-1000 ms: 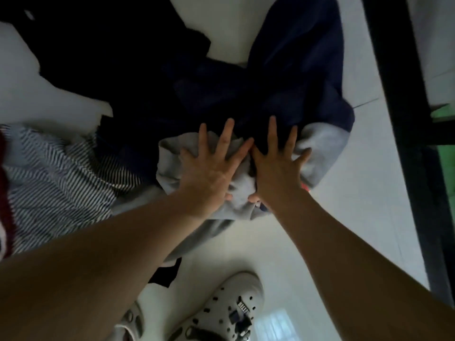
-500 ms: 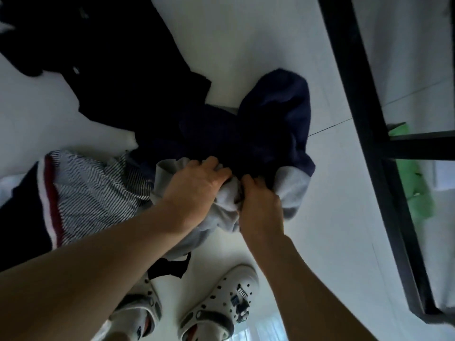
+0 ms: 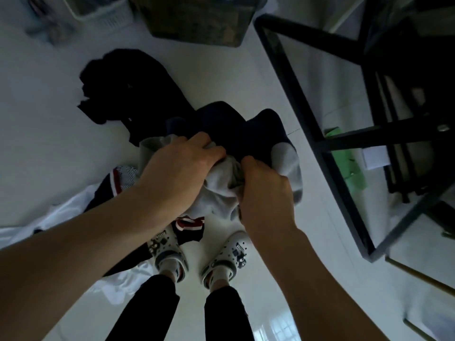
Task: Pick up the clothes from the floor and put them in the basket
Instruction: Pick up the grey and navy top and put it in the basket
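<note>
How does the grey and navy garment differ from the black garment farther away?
Colour: the grey and navy garment is two-toned; the black garment is plain dark. State: the left hand and the right hand grip the grey and navy garment, while the black garment lies untouched on the floor. Both are crumpled.

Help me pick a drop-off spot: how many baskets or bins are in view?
2. A white slatted basket at the top left, cut off by the frame, and a dark bin right beside it at top centre. Others may lie out of view.
</note>
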Motion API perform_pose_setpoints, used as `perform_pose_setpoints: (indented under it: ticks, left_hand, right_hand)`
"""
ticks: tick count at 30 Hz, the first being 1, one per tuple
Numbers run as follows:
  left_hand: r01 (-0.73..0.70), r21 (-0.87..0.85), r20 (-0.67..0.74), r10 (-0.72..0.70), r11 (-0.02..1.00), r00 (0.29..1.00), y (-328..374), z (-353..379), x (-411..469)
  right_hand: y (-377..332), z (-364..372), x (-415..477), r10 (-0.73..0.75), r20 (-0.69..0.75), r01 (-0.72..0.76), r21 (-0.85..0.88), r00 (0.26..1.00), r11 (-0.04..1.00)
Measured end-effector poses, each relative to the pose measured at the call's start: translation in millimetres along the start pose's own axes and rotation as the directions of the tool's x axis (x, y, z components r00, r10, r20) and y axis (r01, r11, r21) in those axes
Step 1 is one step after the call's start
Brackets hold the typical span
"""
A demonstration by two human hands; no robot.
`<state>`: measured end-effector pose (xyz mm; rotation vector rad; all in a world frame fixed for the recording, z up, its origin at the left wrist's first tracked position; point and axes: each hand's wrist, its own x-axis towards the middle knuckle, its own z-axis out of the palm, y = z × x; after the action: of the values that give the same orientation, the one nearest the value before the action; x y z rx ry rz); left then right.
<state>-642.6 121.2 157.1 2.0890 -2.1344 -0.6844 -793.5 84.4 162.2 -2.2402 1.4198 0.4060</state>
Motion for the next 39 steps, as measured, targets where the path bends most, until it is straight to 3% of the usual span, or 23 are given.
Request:
perform_pose_setpoints:
  ticks: [8,15,23,29,32,33,35,39]
  left_hand:
    - [-0.025,0.02,-0.204,0.029,0.999,0.979,84.1,-171.3,-56.0]
    - [-0.072,0.041,-0.298,0.081,0.997,0.951,160.0,-283.2,-109.5]
    - [-0.258,0.168,-0.446,0.307,0.951,0.841,256.2,-382.3,-150.4]
    - [-0.519,0.304,-0.435,0.601,0.799,0.67,316.8,-427.5,-171.7]
    - [-0.637,0.332,-0.425,0.713,0.695,0.557,339.8,-439.2,-185.4]
    - [-0.711,0.328,-0.39,0.774,0.623,0.499,360.8,-439.3,-197.7]
    - [-0.742,0.327,-0.365,0.802,0.585,0.472,375.0,-444.2,-207.0]
    - [-0.855,0.329,-0.276,0.907,0.401,0.319,432.4,-434.5,-242.4]
  right_hand:
    - [-28.1,-173.8,-100.6,-0.078,-0.18,0.065,-0.075,0.981,0.995]
    - [-46.6,-293.3,-203.5,-0.052,-0.206,0.032,-0.1,0.977,0.995]
    - [-40.5,-394.6,-326.1,0.002,-0.415,-0.07,-0.148,0.91,0.987]
    - [-42.6,-424.4,-417.8,0.223,-0.602,-0.319,-0.055,0.767,0.946]
    - [-46.7,-426.6,-460.4,0.356,-0.621,-0.487,-0.047,0.698,0.872]
    - [-48.8,-423.2,-493.7,0.444,-0.632,-0.572,0.002,0.635,0.82]
    - [-49.3,-421.7,-513.2,0.487,-0.635,-0.592,0.058,0.599,0.804]
    - [-52.0,-403.4,-588.0,0.652,-0.613,-0.712,0.198,0.446,0.674]
